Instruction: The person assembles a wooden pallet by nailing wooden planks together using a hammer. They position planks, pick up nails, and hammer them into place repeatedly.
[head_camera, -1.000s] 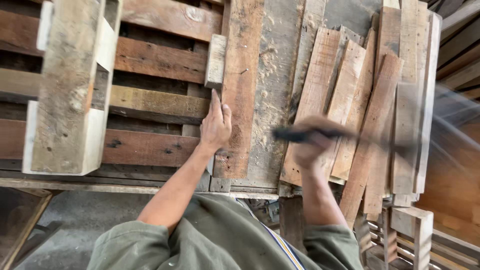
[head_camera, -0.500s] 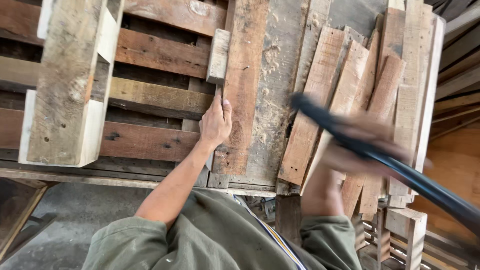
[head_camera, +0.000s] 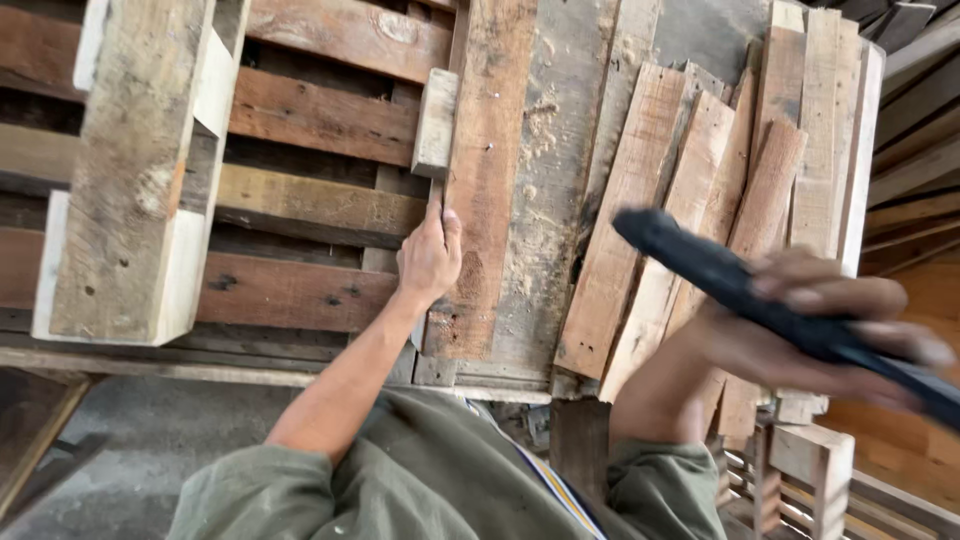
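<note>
The right hand (head_camera: 800, 335), its grip closed around a dark bar (head_camera: 720, 275), has swung up from the loose slats (head_camera: 700, 180), while the left hand (head_camera: 430, 260) still pins the reddish plank (head_camera: 490, 150) on the desk, ready for another blow.

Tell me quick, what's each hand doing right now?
Left hand: pressed on the reddish plank, fingers curled at its edge, not gripping.
Right hand: closed around a dark tool handle, motion-blurred.
</note>
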